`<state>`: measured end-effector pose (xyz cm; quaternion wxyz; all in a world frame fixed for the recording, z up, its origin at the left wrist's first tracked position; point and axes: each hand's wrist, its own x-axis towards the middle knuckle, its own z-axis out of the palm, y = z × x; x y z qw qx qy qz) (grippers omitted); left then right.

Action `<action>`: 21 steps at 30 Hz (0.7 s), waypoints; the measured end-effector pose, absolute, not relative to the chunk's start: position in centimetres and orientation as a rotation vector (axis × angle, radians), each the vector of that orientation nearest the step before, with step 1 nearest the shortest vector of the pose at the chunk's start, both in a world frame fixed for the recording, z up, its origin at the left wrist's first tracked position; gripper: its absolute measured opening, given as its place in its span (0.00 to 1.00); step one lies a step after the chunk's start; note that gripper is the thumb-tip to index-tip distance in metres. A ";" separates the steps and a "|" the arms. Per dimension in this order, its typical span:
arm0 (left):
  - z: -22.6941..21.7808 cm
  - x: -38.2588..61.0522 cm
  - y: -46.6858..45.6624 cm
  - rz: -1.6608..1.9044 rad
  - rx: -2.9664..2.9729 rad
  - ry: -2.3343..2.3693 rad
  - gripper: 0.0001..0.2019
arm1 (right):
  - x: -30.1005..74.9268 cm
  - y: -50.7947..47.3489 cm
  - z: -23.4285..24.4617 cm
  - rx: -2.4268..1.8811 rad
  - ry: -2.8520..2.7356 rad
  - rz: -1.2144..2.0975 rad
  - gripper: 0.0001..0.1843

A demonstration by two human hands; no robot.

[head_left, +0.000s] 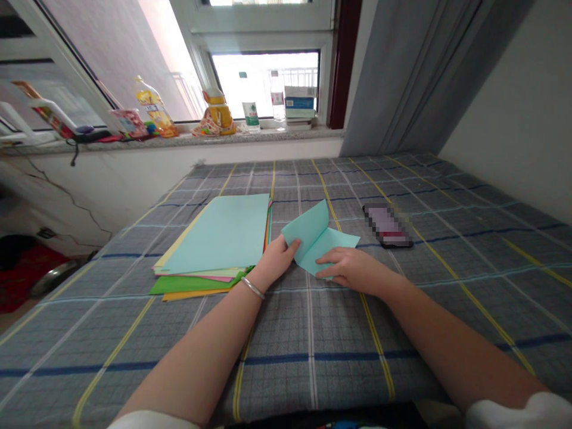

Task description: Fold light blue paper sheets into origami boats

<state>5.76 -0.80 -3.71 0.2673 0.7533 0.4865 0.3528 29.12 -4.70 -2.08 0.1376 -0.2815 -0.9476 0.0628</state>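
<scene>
Grey checked bedspread covered the bed, its far edge running under a stone windowsill. Left to right along the sill: yellow plastic bottle, squat yellow container, clear water bottle, small stack of books.

On the bed, left of centre and nearer the far edge, lay a stack of coloured paper, pale turquoise on top, with green, yellow, orange and pink sheets showing underneath, edges uneven. Left hand, silver bangle on the wrist, sat just beside the stack. Its grip was curled, fingers against the raised flap of a folded turquoise sheet; could not tell if it really pinched the paper. Right hand had its grip open and nearly flat, fingers laid over the sheet's lower layer, pinching nothing.

Folded turquoise sheet sat mid-bed between both hands, one flap standing up and tilted, not pressed flat. Judged: edges lined up first, then flat fingers run along the crease, would likely give a sharper fold.

Further right, a blurred object, maybe a phone, lay well apart from the hands. Grey curtain hung past the sill's right end.
</scene>
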 end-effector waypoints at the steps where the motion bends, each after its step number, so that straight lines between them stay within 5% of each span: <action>1: -3.6 5.8 -0.8 0.970 2.031 1.351 0.21 | 29.3 -4.6 -2.0 -0.811 -2.725 0.217 0.16; 8: -3.5 5.7 -0.8 1.197 2.042 1.397 0.47 | 30.2 -4.9 -0.2 -0.836 -2.629 0.453 0.09; 17: -4.0 5.9 -1.6 0.807 2.556 1.557 0.28 | 29.1 -4.8 -1.7 -1.087 -2.447 0.553 0.12; 21: -3.8 6.1 -2.1 0.641 2.599 1.531 0.29 | 29.2 -4.1 -2.3 -1.229 -2.380 0.497 0.13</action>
